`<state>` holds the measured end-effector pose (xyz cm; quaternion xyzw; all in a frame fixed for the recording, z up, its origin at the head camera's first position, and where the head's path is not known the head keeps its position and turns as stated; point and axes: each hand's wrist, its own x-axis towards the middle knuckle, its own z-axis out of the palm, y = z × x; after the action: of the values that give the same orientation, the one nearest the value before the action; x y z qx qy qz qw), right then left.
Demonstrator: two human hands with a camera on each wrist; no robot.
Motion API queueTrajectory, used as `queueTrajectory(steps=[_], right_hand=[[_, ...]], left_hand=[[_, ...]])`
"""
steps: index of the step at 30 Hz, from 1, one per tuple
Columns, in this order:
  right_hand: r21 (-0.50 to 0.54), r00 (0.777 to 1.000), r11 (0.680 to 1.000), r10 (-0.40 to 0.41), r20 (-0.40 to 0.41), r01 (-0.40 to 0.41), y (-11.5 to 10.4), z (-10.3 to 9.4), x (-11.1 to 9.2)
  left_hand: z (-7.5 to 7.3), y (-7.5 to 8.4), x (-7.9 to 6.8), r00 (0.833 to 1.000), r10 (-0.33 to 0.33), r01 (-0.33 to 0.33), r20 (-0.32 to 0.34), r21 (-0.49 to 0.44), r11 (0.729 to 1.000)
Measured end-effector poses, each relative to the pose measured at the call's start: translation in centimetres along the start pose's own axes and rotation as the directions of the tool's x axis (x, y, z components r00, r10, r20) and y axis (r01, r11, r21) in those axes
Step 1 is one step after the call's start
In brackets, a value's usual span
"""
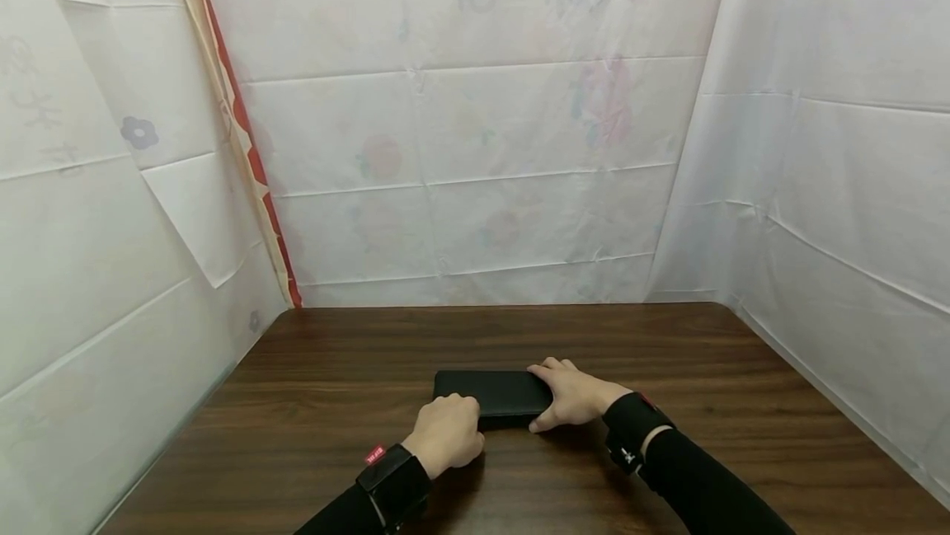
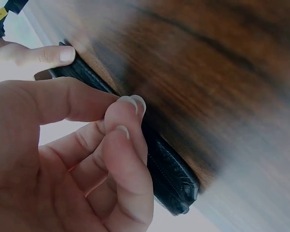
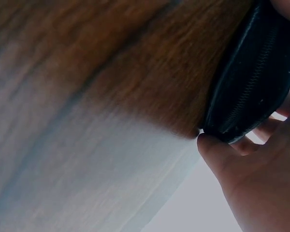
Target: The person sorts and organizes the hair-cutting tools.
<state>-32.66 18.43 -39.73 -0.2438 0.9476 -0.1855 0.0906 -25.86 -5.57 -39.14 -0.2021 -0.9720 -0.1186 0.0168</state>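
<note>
A black zip wallet [image 1: 490,391] lies on the brown wooden table, its long zipped side toward me. My right hand [image 1: 575,395] grips its right end, thumb at the near edge and fingers over the far side. At the near side, left of the middle, is my left hand [image 1: 445,432], thumb and fingertips pinched together over the zipper. Those fingertips hide what is between them. The closed zipper teeth [image 3: 253,72] run along the wallet's edge in the right wrist view. In the left wrist view the wallet's left end [image 2: 176,186] extends past my curled fingers.
The wooden table [image 1: 334,403] spreads around the wallet. White printed sheets hang as a back wall [image 1: 460,131], a left wall [image 1: 96,246] and a right wall [image 1: 846,205]. A red-edged strip [image 1: 252,156] runs down the back left corner.
</note>
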Motion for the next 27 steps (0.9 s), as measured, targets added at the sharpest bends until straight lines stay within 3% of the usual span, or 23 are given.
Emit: queueTrajectory(steps=[12, 27], right_hand=[[0.004, 1.0, 1.0, -0.002, -0.002, 0.002, -0.13, 0.1, -0.08], [0.001, 1.0, 1.0, -0.014, 0.001, 0.014, -0.02, 0.07, -0.12]], left_hand=[[-0.21, -0.4, -0.37, 1.0, -0.027, 0.027, -0.003, -0.002, 1.0], [-0.09, -0.54, -0.43, 1.0, -0.015, 0.015, -0.005, -0.012, 1.0]])
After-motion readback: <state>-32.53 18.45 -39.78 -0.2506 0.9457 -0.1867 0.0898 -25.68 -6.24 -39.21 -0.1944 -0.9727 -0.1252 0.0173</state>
